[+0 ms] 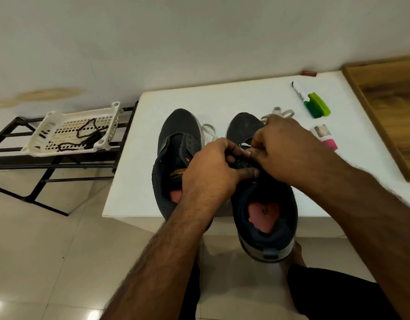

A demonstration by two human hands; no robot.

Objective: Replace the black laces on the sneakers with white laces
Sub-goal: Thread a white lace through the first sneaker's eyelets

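A white perforated plastic basket (70,132) is sitting on a black metal rack (19,155) left of the white table (245,95), cradling the black laces (88,132); toward the table's far right corner a marker pen (298,91), a green clip (317,105) and a pink-capped tube (324,137) are lying; both forearms are blocking the eyelets of the right sneaker (266,218); the left sneaker (176,144), dark mesh, is lying beside it, both toes pointing at the wall, heels overhanging the near edge; the white lace (280,113) is looping flat beyond the toes; the left hand (213,165) and right hand (284,146) are curling over the right sneaker's tongue, fingertips pinching the lace.
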